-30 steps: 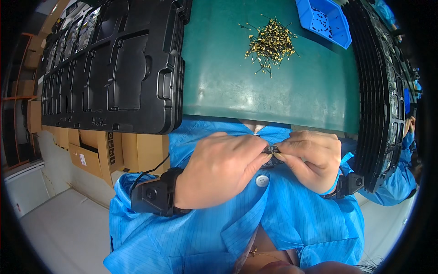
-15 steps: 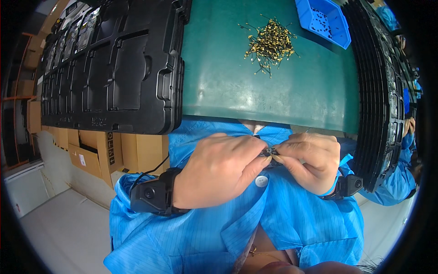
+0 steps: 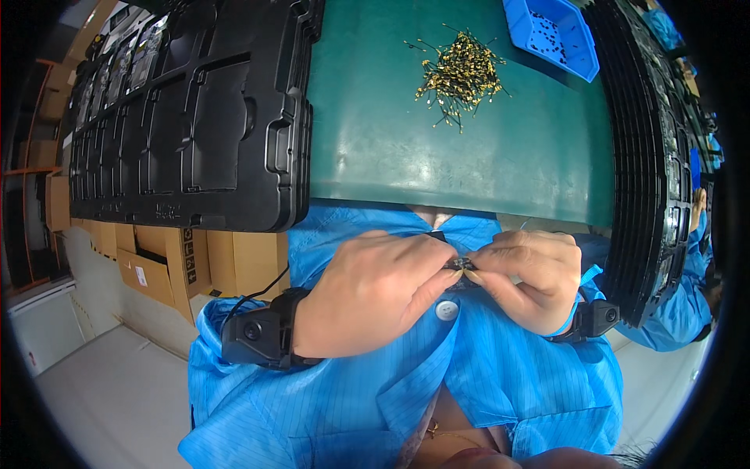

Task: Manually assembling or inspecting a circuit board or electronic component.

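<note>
Close to my chest, below the near edge of the green work surface (image 3: pixel 375 168), both hands meet over a small dark part (image 3: pixel 462 266). My left hand (image 3: pixel 379 285) pinches its left side between thumb and forefinger. From the other side, my right hand (image 3: pixel 535 273) grips it with bent fingers, the thumb tip almost touching the left thumb. Most of the part is covered by fingertips, so its kind cannot be made out. On the surface beyond lies a heap of short black cables with gold-coloured ends (image 3: pixel 461 74).
A stack of black moulded trays (image 3: pixel 215 125) covers the left side, with circuit boards in its far pockets. More black trays (image 3: pixel 637 156) are stacked at the right. A blue bin (image 3: pixel 551 39) holds small dark pieces. Cardboard boxes (image 3: pixel 168 270) stand lower left; another person's blue sleeve (image 3: pixel 672 316) shows far right.
Both hands keep their pinch on the small dark part, with only slight finger movement. The surroundings have shifted a little in the picture.
</note>
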The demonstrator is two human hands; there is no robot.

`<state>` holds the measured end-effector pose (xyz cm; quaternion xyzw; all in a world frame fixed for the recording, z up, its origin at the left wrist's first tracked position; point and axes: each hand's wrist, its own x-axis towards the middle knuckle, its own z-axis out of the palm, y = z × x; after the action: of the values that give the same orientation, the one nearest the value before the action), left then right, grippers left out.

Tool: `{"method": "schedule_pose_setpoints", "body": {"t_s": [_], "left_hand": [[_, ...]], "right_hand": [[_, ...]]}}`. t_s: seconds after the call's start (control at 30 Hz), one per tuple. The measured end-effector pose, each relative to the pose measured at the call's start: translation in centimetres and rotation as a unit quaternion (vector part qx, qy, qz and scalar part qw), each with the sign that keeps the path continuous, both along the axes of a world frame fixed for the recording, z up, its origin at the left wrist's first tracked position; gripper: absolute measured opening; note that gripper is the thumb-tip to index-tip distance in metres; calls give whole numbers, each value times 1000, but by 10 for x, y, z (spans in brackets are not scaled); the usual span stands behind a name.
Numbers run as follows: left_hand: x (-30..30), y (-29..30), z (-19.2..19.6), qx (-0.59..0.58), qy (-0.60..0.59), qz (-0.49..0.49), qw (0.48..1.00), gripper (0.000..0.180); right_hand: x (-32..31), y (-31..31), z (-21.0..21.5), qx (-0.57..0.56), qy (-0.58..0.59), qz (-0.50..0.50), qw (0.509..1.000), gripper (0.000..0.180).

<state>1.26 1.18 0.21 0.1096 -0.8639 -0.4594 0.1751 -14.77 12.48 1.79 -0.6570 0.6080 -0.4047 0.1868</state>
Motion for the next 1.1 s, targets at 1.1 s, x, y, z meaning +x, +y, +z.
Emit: {"method": "schedule_pose_setpoints", "body": {"t_s": [1.1], "left_hand": [[1, -3, -2, 59, -25, -25, 998, 12]], "right_hand": [[1, 2, -2, 29, -34, -11, 999, 12]]}}
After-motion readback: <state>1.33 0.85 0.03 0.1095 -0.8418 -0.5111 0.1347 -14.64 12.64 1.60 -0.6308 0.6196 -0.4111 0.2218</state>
